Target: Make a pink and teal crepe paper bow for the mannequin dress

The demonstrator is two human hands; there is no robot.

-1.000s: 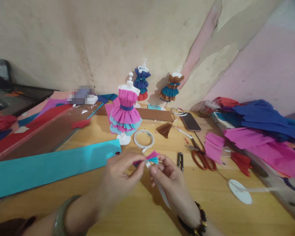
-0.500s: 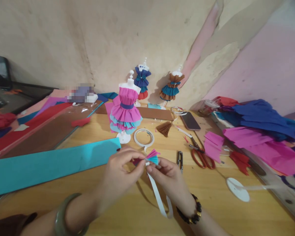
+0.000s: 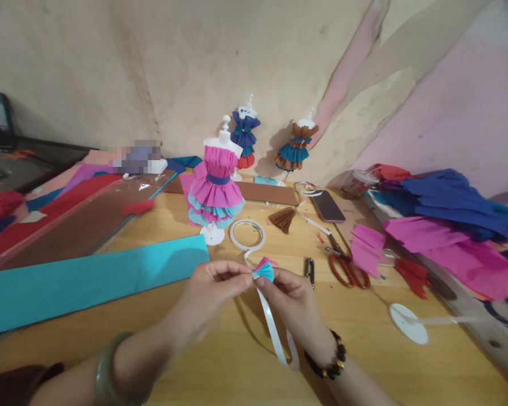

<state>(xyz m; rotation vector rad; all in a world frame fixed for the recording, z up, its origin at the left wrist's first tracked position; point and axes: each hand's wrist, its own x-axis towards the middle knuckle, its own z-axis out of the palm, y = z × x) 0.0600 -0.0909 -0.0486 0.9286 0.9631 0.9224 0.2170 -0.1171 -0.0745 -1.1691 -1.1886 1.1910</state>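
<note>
Just nearer than the tape ring (image 3: 231, 235), above the wooden table (image 3: 173, 355), I have a small pleated fan (image 3: 264, 271) of pink and turquoise between my fingertips. My left hand (image 3: 220, 285) comes from the left, thumb and forefinger pinched together with no gap, on the gathered end. My right hand (image 3: 293, 296) has thumb and fingers drawn close on the fan's lower right edge; how firmly they press I can't tell. Beneath, a white strip (image 3: 272, 330) hangs in a loop toward the near side of the table.

I'd expect the fan to weigh next to nothing. It looks like crepe paper, soft across the folds, a little springier along them, and easy to crush or tear. Its flared side, spreading to the right, would flatten under a hard squeeze, so the gathered end at left seems the safest hold, with only a light touch on the outer edge. The strip looks thin and limp, likely to twist; I'd take it by its edges, near the fan.
</note>
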